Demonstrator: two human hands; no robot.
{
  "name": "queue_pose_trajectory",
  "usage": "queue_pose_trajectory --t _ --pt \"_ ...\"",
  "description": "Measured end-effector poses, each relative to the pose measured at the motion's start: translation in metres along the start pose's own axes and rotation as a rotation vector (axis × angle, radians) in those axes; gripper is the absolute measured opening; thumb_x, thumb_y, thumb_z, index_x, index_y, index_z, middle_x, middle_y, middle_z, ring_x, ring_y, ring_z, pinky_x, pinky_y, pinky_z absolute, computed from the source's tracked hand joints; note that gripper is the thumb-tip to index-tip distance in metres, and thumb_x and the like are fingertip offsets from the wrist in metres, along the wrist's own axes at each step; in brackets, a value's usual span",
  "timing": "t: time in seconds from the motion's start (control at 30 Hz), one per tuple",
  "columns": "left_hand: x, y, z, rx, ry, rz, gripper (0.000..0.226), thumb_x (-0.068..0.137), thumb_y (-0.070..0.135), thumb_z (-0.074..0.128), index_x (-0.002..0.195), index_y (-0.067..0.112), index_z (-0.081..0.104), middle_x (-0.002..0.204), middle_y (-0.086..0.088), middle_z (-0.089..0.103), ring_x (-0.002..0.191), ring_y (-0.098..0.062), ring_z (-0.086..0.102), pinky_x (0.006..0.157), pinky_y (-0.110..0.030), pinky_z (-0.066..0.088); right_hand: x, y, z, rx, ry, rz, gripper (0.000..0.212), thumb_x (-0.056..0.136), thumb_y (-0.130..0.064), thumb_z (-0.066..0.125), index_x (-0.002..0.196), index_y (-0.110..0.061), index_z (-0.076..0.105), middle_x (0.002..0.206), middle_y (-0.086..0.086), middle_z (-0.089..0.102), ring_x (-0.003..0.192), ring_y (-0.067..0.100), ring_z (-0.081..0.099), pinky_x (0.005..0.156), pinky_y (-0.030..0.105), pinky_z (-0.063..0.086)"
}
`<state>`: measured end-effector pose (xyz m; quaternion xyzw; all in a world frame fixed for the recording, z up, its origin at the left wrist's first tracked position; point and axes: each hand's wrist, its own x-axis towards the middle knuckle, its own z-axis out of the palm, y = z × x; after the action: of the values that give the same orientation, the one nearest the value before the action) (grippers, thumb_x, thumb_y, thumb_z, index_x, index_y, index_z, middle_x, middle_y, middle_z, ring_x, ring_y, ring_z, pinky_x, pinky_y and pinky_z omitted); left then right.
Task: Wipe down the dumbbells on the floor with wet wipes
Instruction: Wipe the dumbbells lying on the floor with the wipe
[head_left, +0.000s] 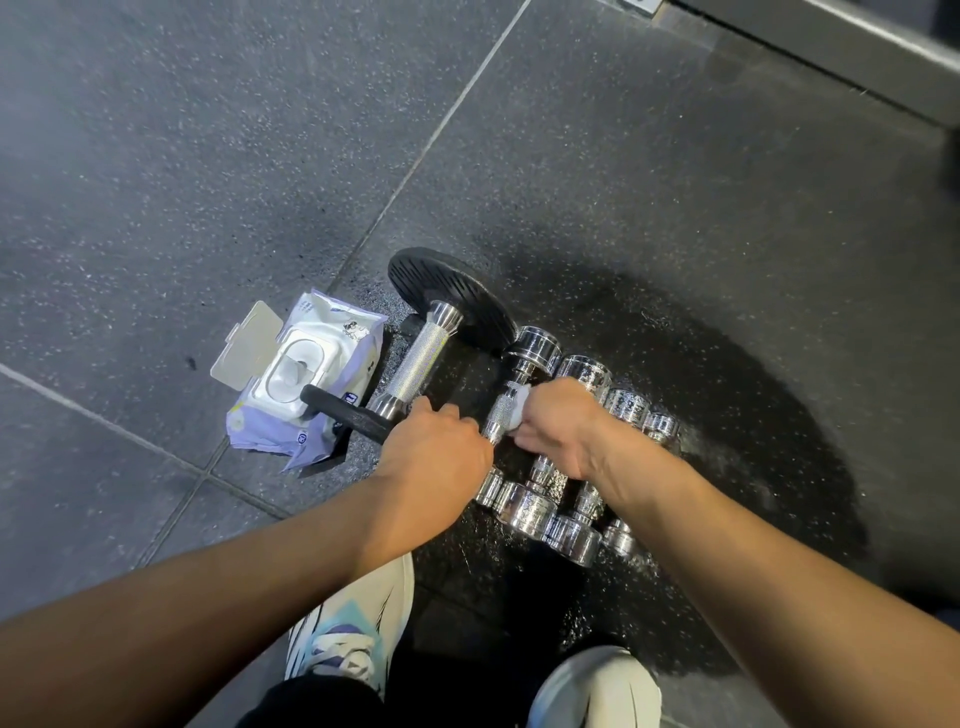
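One dumbbell (500, 415) sits under both your hands, the leftmost of a row of chrome dumbbells (584, 375) lying side by side on the floor (156, 182), heads touching or nearly so. Your right grip (561, 431) is closed round a white wipe (518, 409), fingers curled, and holds it bunched against the far part of the knurled handle, just below the far head. Your left grip (431, 447) has its fingers curled downward, with its thumb side against the near end of the same handle. Whether it actually holds the handle is hidden beneath the hand, so I cannot tell. The floor under and around the row looks dark and wet, with glinting droplets. Just to the left lies a big dumbbell (423, 358) with a long knurled bar and a black plate at each end, angled much like the row. Its near plate rests against a purple and white pack (311, 374) of wipes, whose lid stands flipped open with a wipe showing in the opening. Your shoes (353, 623) show at the bottom, one beneath each forearm. A grey metal beam (831, 57) crosses the top right corner.
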<state>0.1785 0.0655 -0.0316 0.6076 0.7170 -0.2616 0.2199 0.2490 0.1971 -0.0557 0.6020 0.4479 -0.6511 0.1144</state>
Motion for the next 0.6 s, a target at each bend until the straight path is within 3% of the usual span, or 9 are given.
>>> queue_pose_trajectory --t 0.13,0.27,0.33,0.4,0.5,0.53,0.6 --pt "0.001 0.0 0.0 0.001 0.009 0.0 0.034 0.096 0.028 0.064 0.127 0.017 0.059 0.128 -0.005 0.059 0.12 -0.026 0.05 0.099 -0.043 0.038 -0.007 0.015 -0.002 -0.125 -0.148 0.125 0.022 0.101 0.008 0.042 0.115 0.004 0.059 0.113 0.022 0.069 0.088 0.025 0.07 0.073 0.031 0.058" --pt "0.003 -0.001 0.002 -0.004 -0.019 -0.004 0.036 0.093 0.03 0.068 0.127 0.019 0.059 0.128 -0.003 0.059 0.12 -0.026 0.05 0.098 -0.045 0.037 -0.006 0.005 -0.009 0.195 -0.083 0.025 0.03 0.096 0.016 0.045 0.118 0.003 0.062 0.114 0.029 0.063 0.108 0.033 0.066 0.081 0.035 0.059" --pt "0.004 -0.001 0.003 0.004 -0.026 -0.004 0.038 0.093 0.031 0.069 0.127 0.019 0.059 0.127 -0.003 0.059 0.12 -0.025 0.051 0.098 -0.044 0.038 -0.003 0.003 -0.008 0.307 -0.026 -0.077 0.031 0.098 0.013 0.042 0.115 0.0 0.065 0.108 0.013 0.065 0.1 0.021 0.065 0.093 0.038 0.057" --pt "0.004 -0.001 0.003 0.015 -0.028 -0.002 0.04 0.093 0.032 0.069 0.129 0.019 0.058 0.128 -0.004 0.059 0.12 -0.026 0.05 0.098 -0.045 0.038 -0.001 0.01 -0.004 0.072 0.02 -0.197 0.031 0.099 0.008 0.039 0.116 -0.003 0.063 0.114 0.009 0.061 0.088 0.014 0.06 0.094 0.036 0.057" --pt "0.003 -0.001 0.003 0.023 -0.009 0.006 0.04 0.094 0.032 0.067 0.13 0.018 0.057 0.127 -0.005 0.059 0.12 -0.027 0.051 0.099 -0.046 0.038 -0.013 0.031 0.005 -0.582 0.116 -0.526 0.033 0.098 0.007 0.043 0.124 -0.006 0.059 0.113 0.014 0.068 0.079 0.015 0.064 0.062 0.019 0.049" --pt "0.002 0.0 0.003 0.023 -0.001 0.007 0.039 0.094 0.032 0.067 0.129 0.018 0.057 0.126 -0.005 0.059 0.119 -0.027 0.051 0.098 -0.046 0.037 -0.014 0.04 0.005 -0.771 0.153 -0.674 0.034 0.095 0.008 0.047 0.124 -0.006 0.059 0.113 0.015 0.067 0.084 0.02 0.065 0.064 0.019 0.05" --pt "0.001 0.0 0.003 0.027 0.007 0.01 0.038 0.095 0.032 0.066 0.128 0.018 0.057 0.125 -0.004 0.06 0.118 -0.026 0.051 0.097 -0.045 0.038 -0.014 0.054 0.004 -1.175 0.205 -0.852 0.045 0.093 0.005 0.051 0.137 -0.004 0.053 0.129 0.015 0.056 0.108 0.029 0.056 0.09 0.031 0.05"
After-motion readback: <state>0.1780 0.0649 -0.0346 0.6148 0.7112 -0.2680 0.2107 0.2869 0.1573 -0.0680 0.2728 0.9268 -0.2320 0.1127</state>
